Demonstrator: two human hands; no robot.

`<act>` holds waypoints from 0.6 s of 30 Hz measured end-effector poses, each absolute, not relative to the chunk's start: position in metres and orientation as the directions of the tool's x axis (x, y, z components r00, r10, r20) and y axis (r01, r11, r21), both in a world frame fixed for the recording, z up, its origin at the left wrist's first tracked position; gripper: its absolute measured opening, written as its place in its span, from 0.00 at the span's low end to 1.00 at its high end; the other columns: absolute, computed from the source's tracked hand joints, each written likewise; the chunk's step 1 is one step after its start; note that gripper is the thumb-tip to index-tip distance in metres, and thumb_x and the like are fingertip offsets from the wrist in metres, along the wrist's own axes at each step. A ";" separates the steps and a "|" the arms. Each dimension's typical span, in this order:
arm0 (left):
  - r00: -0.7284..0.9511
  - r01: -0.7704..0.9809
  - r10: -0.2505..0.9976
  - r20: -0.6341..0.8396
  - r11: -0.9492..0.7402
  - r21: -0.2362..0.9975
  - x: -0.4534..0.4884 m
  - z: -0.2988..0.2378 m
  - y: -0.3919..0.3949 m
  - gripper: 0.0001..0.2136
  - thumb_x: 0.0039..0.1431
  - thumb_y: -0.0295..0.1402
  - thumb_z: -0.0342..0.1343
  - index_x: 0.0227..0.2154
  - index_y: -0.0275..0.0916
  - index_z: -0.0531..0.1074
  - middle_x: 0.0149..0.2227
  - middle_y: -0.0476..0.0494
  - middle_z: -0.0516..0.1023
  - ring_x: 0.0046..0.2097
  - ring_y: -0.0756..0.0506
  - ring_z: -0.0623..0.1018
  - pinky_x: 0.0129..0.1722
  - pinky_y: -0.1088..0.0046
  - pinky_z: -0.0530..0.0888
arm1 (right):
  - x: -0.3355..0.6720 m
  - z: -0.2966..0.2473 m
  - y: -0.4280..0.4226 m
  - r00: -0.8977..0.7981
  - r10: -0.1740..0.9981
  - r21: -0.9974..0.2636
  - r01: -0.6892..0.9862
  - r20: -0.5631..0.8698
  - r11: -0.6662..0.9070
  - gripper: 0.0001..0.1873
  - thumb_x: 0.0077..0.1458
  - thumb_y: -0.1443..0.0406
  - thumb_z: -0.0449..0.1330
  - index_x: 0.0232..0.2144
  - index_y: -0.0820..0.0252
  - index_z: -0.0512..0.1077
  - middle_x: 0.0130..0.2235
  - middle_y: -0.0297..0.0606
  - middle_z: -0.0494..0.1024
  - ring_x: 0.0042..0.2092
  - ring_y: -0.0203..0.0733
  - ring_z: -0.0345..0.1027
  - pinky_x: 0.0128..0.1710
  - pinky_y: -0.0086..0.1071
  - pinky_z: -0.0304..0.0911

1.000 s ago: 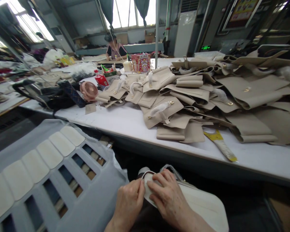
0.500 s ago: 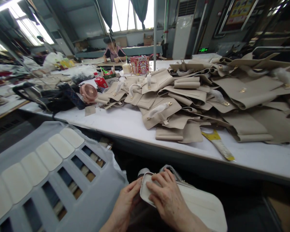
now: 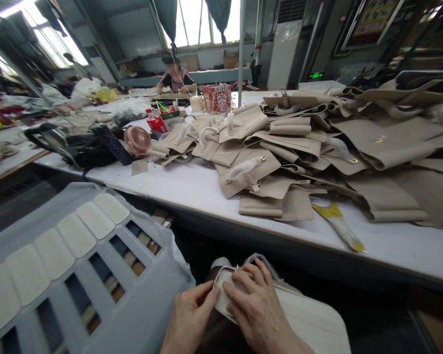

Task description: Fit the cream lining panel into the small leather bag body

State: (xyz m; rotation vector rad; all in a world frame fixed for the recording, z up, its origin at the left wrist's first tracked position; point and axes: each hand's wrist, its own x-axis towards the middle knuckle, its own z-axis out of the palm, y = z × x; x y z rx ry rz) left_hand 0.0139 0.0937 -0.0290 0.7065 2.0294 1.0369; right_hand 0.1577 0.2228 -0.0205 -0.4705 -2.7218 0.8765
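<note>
Low in the middle, on my lap, lies a cream handbag (image 3: 312, 314) with rounded ends, its pale long face turned up. A plastic-wrapped handle and a bit of gold metal show behind my fingers. My left hand (image 3: 192, 309) pinches the rim of the bag's near left end between thumb and forefinger. Across that same end lies my right hand (image 3: 256, 300), its bent fingers pressing on the pale panel and gripping the bag. The bag's underside is hidden.
A slotted rack under grey cloth (image 3: 147, 295) stands at left, bearing a row of cream rounded panels (image 3: 53, 250). Beige bag pieces (image 3: 295, 147) are heaped on the white table (image 3: 192, 196), with a yellow-ended tool (image 3: 339, 226) and a pink fan (image 3: 137, 140). A person (image 3: 175, 81) sits beyond.
My left hand has shifted slightly down and pinches the bag's rim with the thumb now on top. The right hand stays pressed on the end panel. The view has tilted a little.
</note>
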 end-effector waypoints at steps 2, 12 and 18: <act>-0.583 0.290 0.771 -0.257 0.493 0.820 0.016 -0.023 0.096 0.17 0.64 0.45 0.52 0.39 0.41 0.82 0.32 0.45 0.82 0.33 0.43 0.78 0.33 0.75 0.71 | 0.159 -0.022 0.222 -0.911 0.384 -0.580 0.233 0.152 0.781 0.15 0.60 0.65 0.60 0.49 0.45 0.68 0.51 0.29 0.74 0.56 0.48 0.57 0.64 0.50 0.34; -0.651 0.404 0.756 -0.072 0.425 0.810 0.024 -0.028 0.101 0.18 0.66 0.41 0.49 0.27 0.38 0.77 0.27 0.45 0.79 0.29 0.47 0.75 0.32 0.77 0.67 | 0.158 -0.022 0.219 -0.909 0.391 -0.565 0.247 0.146 0.787 0.15 0.62 0.66 0.57 0.50 0.45 0.68 0.51 0.30 0.74 0.56 0.49 0.57 0.62 0.50 0.35; -0.641 0.210 0.732 -0.231 0.457 0.865 0.021 -0.037 0.102 0.15 0.60 0.47 0.56 0.39 0.42 0.78 0.37 0.45 0.82 0.38 0.43 0.79 0.38 0.74 0.72 | 0.157 -0.015 0.215 -0.886 0.458 -0.649 0.309 0.069 0.696 0.14 0.57 0.69 0.59 0.45 0.48 0.68 0.51 0.31 0.73 0.58 0.49 0.56 0.64 0.51 0.34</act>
